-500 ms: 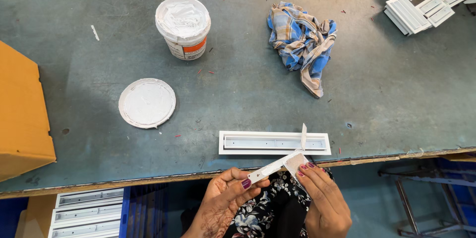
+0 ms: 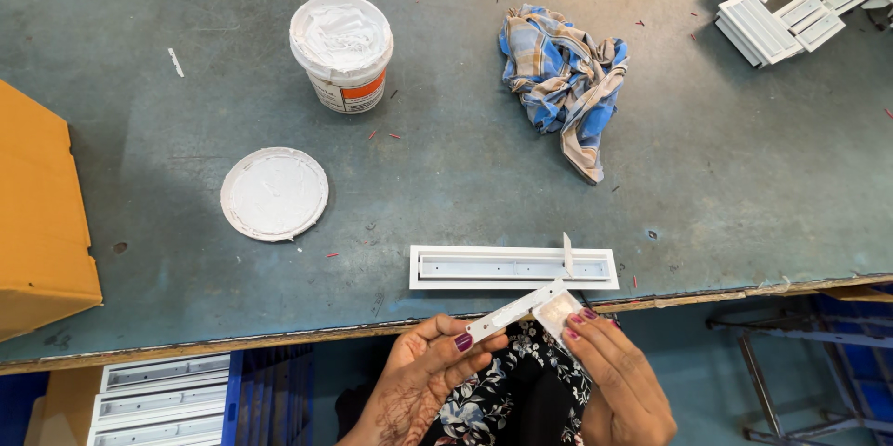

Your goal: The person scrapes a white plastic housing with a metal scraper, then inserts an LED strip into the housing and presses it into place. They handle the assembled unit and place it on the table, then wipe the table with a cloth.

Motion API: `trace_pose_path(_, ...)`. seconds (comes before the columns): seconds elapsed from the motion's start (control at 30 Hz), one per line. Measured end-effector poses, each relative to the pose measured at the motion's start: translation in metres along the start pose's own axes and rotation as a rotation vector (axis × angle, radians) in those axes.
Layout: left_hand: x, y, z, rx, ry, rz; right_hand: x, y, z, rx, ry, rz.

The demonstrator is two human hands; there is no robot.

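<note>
My left hand holds a narrow white strip by its lower end, thumb pressed on top. My right hand pinches a small pale square pad against the strip's upper end. Both hands hover below the table's front edge, over my floral-patterned lap. On the table just above them lies a long white rectangular frame with a thin white stick standing in its right part.
An open white tub of paste and its lid sit on the grey table. A blue checked rag lies mid-right. White frames are stacked far right, a yellow box left, more frames below.
Nearly nothing has moved; both hands keep their hold on the strip and pad at the table edge.
</note>
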State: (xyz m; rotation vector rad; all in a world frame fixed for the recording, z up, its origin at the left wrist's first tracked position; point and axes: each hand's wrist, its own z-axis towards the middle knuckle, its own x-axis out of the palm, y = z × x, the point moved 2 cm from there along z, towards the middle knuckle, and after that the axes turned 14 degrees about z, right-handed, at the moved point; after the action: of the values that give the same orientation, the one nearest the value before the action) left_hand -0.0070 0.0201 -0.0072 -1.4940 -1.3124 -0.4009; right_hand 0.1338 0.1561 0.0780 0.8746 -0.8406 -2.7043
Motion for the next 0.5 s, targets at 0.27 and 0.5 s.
trace_pose_path(0.27,0.008,0.008,-0.002,-0.038,0.048,0.035,0.012,0.004,-0.018,-0.081,0.231,0.104)
trace_pose_path(0.5,0.016,0.011,-0.003,-0.068,0.040,0.009,0.016,0.003,-0.030,-0.081,0.239,0.056)
